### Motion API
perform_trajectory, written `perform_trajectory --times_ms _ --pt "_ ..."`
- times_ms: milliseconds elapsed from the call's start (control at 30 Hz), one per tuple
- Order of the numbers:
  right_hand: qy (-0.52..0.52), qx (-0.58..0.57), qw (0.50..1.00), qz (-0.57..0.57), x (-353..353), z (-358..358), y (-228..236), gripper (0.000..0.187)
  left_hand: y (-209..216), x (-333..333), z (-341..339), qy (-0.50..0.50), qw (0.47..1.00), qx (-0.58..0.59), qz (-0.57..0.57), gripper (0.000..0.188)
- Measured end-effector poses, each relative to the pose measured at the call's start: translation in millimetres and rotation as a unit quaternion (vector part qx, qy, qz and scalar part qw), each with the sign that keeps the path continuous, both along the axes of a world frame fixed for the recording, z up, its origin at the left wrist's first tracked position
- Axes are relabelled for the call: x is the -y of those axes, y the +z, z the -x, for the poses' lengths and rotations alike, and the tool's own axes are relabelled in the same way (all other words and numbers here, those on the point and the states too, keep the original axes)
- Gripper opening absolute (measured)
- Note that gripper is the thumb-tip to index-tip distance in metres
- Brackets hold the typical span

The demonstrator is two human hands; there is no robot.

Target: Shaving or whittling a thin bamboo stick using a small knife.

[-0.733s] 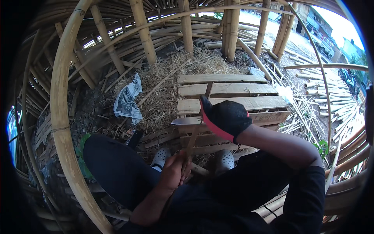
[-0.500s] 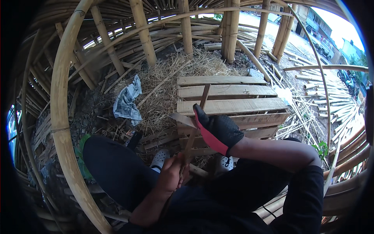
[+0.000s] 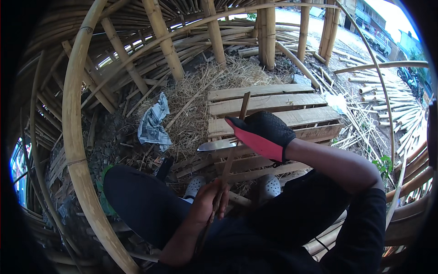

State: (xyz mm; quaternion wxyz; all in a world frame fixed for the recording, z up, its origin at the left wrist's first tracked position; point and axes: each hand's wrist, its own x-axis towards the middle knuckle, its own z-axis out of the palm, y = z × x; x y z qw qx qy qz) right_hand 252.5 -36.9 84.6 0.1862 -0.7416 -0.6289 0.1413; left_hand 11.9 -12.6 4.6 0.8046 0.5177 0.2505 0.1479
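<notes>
Clamping a flat wooden strip [image 3: 228, 165] and a knife [image 3: 212, 145] before a slatted wooden crate [image 3: 283, 100]

Gripping the strip low down in the bare left hand [image 3: 205, 202], with fingers curled tight around it. Closing the right hand [image 3: 267, 133], inside a black-and-pink glove [image 3: 276, 128], on the knife, with its handle hidden in the fist. Holding both hands apart, the gloved one farther out, by the crate's near edge. Slanting the strip up across that edge, past the gloved thumb, with its top end above the slats [image 3: 315, 115], nearer the left edge than the right. Pointing the blade [image 3: 221, 144] leftward, with its tip out beyond the near left corner. Unclear from this angle: any contact between blade and strip.

Facing the crate's top of spaced slats; too dark in the gaps to tell its contents. Next to its right edge, white plastic [image 3: 336, 102], too bright to tell whether a bag. Along the far and left edges, loose straw [image 3: 194, 105]. On its left fringe, a crumpled newspaper sheet [image 3: 154, 125]. Just short of the near edge, pale perforated clogs [image 3: 195, 185], filled by both feet. Beyond and to both sides, bamboo poles [image 3: 74, 100].
</notes>
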Motion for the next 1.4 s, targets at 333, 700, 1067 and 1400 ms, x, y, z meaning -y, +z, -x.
perform_trajectory --times_ms 333,700,1067,1400 --pt "-0.106 -0.143 0.984 0.015 18.4 -38.0 46.6 0.071 -8.1 -3.4 -0.7 -0.104 0.993 0.026 0.046 0.048" --pt "0.094 0.108 0.989 0.019 32.2 -44.2 16.1 0.058 -8.1 8.7 -4.0 -0.062 0.998 0.001 0.006 0.051" --pt "0.136 0.213 0.967 -0.017 32.6 -23.0 0.9 0.063 -13.6 10.7 1.9 -0.043 0.998 -0.034 0.005 0.054" --pt "0.182 0.180 0.966 -0.028 27.3 -21.5 -11.3 0.060 -9.0 11.5 -3.3 -0.033 0.999 -0.035 0.014 0.059"
